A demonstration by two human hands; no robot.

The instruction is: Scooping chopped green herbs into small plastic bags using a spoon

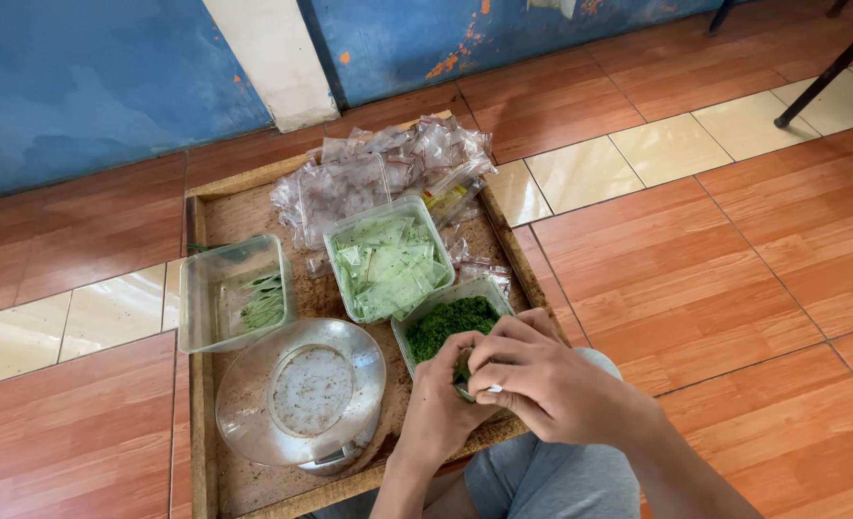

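My left hand (443, 399) and my right hand (537, 370) meet over the near edge of a clear tub of green shredded material (448, 319). Together they pinch a small clear packet with green stuff in it (465, 377); the fingers hide most of it. Behind that tub stands a clear tub full of small filled green packets (389, 264). To the left, a clear tub (231, 290) holds a few green leaf strips.
All stands on a worn wooden tray (213, 216) on a red-brown tiled floor. A round metal scale pan (300, 392) sits at the tray's near left. A heap of empty clear bags (378, 168) lies at the far end. A blue wall is behind; dark chair legs (830, 72) are at the far right.
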